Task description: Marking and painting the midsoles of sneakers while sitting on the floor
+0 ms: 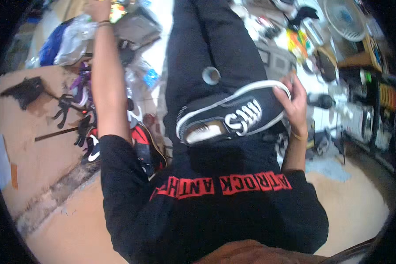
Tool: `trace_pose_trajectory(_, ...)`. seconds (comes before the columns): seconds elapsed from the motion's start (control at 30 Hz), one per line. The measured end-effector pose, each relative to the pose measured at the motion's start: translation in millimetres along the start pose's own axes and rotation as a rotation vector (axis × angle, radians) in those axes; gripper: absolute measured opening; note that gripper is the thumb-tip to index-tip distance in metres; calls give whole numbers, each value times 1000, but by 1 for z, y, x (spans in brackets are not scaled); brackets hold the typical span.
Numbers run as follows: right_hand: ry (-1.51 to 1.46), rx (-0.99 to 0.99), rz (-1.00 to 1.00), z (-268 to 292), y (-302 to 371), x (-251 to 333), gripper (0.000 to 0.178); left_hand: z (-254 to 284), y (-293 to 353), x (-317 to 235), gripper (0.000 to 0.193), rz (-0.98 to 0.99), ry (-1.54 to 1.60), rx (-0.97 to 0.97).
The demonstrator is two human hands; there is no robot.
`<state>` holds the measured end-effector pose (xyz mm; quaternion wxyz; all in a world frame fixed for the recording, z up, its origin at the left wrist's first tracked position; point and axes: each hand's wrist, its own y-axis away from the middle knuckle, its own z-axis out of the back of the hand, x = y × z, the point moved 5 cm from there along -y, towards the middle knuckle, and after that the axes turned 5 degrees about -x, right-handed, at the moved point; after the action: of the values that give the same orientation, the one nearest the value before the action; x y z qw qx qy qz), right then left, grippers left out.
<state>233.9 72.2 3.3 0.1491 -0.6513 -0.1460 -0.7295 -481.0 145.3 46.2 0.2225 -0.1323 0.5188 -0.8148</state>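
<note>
A black sneaker with white laces and a white sole edge lies on its side across my lap, its toe to the right. My right hand grips it by the toe, thumb on the upper and fingers round the sole edge. Far to the upper left, my left arm is stretched out. My left hand is blurred and partly cut off by the picture's edge, near a yellow and green package; its fingers cannot be made out. A small round whitish thing rests on my black trousers, just beyond the shoe.
Beside my left arm stands a red and black shoe. Black clamp-like tools and a dark piece lie on the brown board at left. A grey box and plastic bags lie farther off. At far right are a white basket and dark shelving.
</note>
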Motion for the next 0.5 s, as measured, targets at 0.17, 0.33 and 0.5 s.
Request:
trace_pose_trajectory(0.17,-17,-46,-6,-3,2,1,32,115,17,-109,50,358,616,-180)
trace_pose_trajectory(0.33,-63,-43,-16,-1,5,0,33,247,80,-194,51,295,1184,-148)
trace_pose_trajectory(0.5,-72,-34,11,2,8,-3,35,322,138,-230,42,634,1220,-16)
